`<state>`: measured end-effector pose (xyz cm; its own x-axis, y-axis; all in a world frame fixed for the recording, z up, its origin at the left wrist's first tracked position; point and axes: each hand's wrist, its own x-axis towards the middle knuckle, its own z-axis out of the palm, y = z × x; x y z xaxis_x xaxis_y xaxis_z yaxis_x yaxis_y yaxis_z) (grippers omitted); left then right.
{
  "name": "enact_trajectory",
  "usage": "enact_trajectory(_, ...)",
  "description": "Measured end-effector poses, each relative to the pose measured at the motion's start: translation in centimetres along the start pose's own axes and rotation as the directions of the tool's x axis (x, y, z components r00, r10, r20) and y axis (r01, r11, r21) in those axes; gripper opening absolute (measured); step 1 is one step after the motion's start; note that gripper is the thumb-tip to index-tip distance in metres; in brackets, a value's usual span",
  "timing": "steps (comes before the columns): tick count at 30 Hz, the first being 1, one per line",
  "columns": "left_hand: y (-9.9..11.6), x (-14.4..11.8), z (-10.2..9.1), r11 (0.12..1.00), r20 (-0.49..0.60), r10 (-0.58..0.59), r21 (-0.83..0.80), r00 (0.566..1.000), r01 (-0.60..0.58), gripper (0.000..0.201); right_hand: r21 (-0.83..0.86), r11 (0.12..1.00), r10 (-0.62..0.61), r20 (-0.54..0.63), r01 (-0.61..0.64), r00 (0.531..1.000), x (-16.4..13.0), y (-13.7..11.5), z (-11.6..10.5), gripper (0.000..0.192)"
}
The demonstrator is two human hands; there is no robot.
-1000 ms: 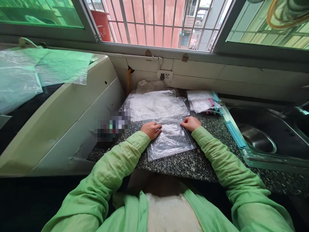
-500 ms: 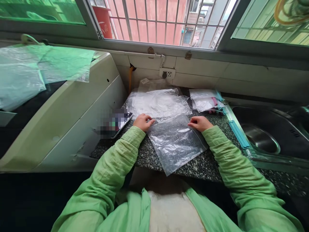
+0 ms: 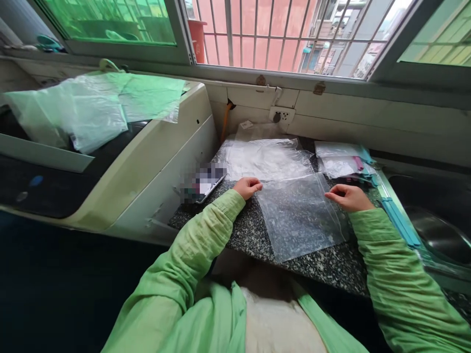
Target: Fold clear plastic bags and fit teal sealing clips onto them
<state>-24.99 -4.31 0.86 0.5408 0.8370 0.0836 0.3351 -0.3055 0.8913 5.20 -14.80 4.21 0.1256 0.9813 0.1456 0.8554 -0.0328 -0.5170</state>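
Clear plastic bag (image 3: 300, 215) flat, long axis front-to-back

Daylight comes in through the barred window (image 3: 279, 34) ahead of me and falls softly over the speckled counter (image 3: 253, 235), so shadows are faint. The clear bag (image 3: 300, 215) between my hands shows pale glare on its creases (the stack of bags (image 3: 267, 159) behind it shines whiter). Below the counter edge everything sinks into near black. The wide lens bends the window frame and stretches my sleeves at the corners; a small patch beside my left hand (image 3: 247, 187) is pixelated
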Motion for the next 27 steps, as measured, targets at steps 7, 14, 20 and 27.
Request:
enact_trajectory(7,0.4,-0.2,0.0,0.993,-0.02,0.041,-0.109,0.999,-0.043,0.018,-0.02,1.0,0.008,0.115,-0.005,0.993,-0.5,-0.6,-1.6,0.028)
enact_trajectory(14,0.5,-0.6,0.0,0.979,0.223,0.126,-0.187,0.967,-0.085,0.025,-0.056,0.936,-0.341,0.108,0.348,0.934,2.2,-5.0,-0.5,0.032)
enact_trajectory(20,0.7,-0.7,-0.8,0.972,0.276,0.138,-0.224,0.951,-0.076,0.034,0.13,0.936,-0.35,0.45,0.328,0.822,5.4,-7.3,3.6,0.044)
enact_trajectory(27,0.6,-0.4,-0.6,0.975,0.257,0.1,-0.218,0.961,-0.043,0.03,0.124,0.978,-0.207,0.43,0.17,0.879,4.1,-5.4,2.4,0.048)
